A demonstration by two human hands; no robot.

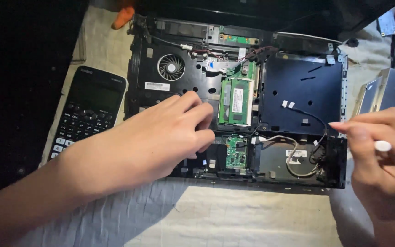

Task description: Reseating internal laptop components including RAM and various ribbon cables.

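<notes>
While the left hand (161,137) rests palm-down on the opened laptop base (298,91), its fingers are curled, tips pressed to the black board near a small green circuit card (235,153); whether anything is pinched under them cannot be told. Just beyond the knuckles sits the round cooling fan (171,67); to the fingertips' far side lie the green memory modules (238,100). Right hand (380,155) is closed around a thin white tool (383,146), held just off the chassis's right edge, beside the loose black and white cables (305,155). Behind that hand: a silver drive caddy (389,89). Outboard of the left wrist lies a black calculator (90,110). All rests on a pale cloth (229,215).
</notes>
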